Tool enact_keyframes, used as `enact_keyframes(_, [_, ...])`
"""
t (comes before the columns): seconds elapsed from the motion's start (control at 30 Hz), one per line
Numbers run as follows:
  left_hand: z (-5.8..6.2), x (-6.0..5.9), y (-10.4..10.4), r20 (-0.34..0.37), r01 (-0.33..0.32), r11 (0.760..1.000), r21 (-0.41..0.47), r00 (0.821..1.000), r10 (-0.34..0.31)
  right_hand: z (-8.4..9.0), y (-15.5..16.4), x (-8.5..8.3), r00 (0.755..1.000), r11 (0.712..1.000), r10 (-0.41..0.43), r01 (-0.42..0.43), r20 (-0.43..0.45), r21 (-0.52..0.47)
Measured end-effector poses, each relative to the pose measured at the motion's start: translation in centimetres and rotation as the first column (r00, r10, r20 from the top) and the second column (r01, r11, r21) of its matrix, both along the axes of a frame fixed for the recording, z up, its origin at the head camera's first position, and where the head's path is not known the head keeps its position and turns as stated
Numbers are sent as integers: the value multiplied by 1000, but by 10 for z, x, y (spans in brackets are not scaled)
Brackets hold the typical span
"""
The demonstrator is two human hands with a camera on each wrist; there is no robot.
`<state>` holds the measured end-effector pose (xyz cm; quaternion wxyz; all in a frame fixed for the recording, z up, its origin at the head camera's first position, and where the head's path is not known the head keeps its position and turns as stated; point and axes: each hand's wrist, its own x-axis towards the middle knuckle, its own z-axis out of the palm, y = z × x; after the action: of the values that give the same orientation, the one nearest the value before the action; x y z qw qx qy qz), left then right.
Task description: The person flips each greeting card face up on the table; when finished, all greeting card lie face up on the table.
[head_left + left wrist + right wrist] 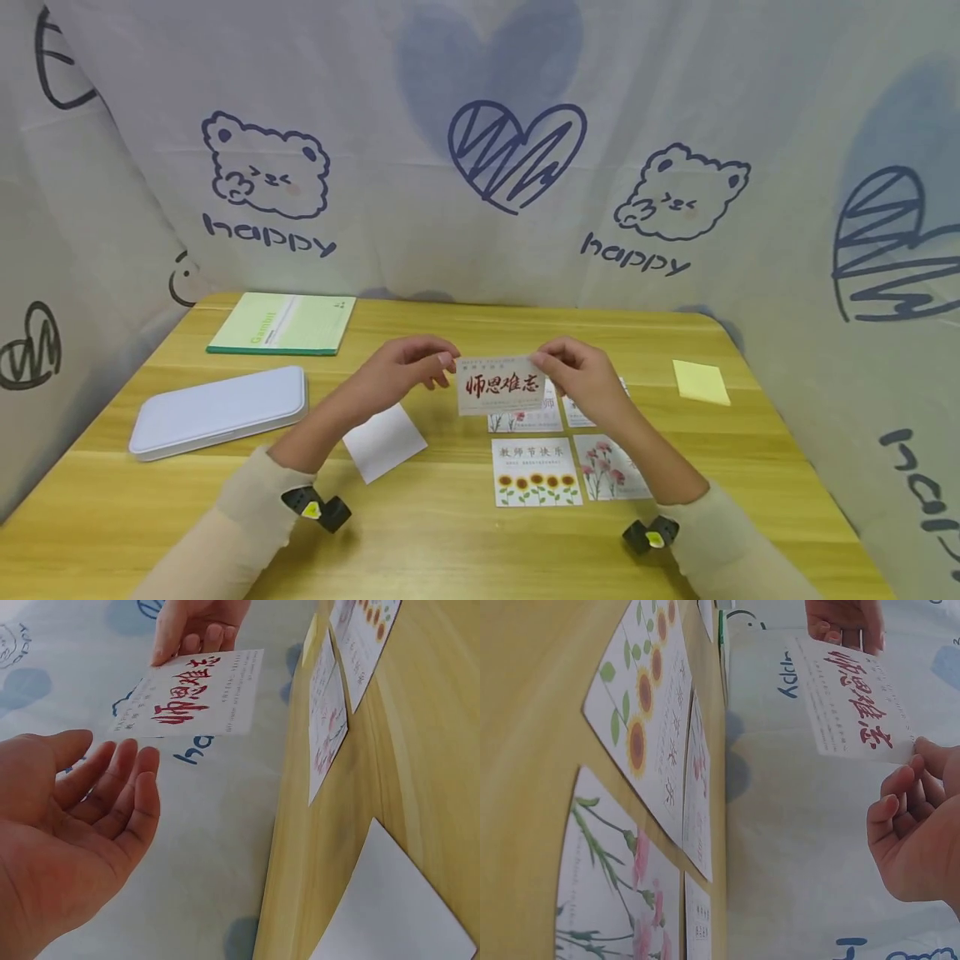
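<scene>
Held above the table is a white greeting card (501,386) with large red Chinese characters. My right hand (588,379) pinches its right upper corner between thumb and fingers. At the card's left edge is my left hand (408,367); in the left wrist view that hand (82,802) has loosely bent fingers, with a small gap between its thumb and the card (191,694). Beneath lie several cards: a sunflower card (537,472), a pink carnation card (611,468), and two behind them, partly hidden by the held card and right hand.
A blank white square of paper (385,444) lies beside the left forearm. Farther left are a pale closed case (221,411) and a green notebook (283,323). Yellow sticky notes (701,382) lie at the right. A printed cloth (390,167) hangs behind the table.
</scene>
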<state>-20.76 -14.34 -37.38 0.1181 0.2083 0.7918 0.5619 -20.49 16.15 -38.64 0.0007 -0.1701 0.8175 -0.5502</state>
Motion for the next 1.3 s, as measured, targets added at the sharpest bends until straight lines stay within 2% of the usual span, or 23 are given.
enact_keyframes(0.17, [-3, 2, 6, -30, -12, 1000, 24, 999, 12, -3, -1, -3, 999, 1000, -6, 7, 35, -30])
enact_keyframes(0.3, [-5, 1, 5, -39, -28, 1000, 5, 999, 28, -4, -5, -6, 999, 1000, 10, -8, 47, -25])
enact_keyframes(0.5, [-12, -13, -10, -43, -78, 997, -24, 996, 77, -4, -20, -16, 1000, 991, 2, -5, 25, 131])
enact_keyframes(0.7, [-24, -32, -28, 25, -115, 992, -59, 993, 116, -10, -44, -38, 999, 965, 43, -46, 19, 256])
enact_keyframes(0.77, [-29, -38, -32, 56, -120, 990, -74, 991, 124, -15, -50, -45, 997, 951, 71, -75, 21, 300])
enact_keyframes(0.87, [-37, -46, -38, 87, -121, 987, -106, 988, 131, -25, -58, -55, 994, 914, 108, -104, 12, 391])
enact_keyframes(1.07, [-54, -59, -46, 149, -123, 984, -129, 979, 142, -38, -72, -70, 990, 845, 144, -120, -5, 520])
enact_keyframes(1.17, [-62, -62, -49, 181, -120, 984, -129, 973, 142, -40, -78, -75, 987, 819, 158, -125, -11, 561])
enact_keyframes(1.3, [-63, -61, -54, 186, -99, 978, -184, 973, 134, -40, -86, -74, 985, 794, 173, -127, -20, 595])
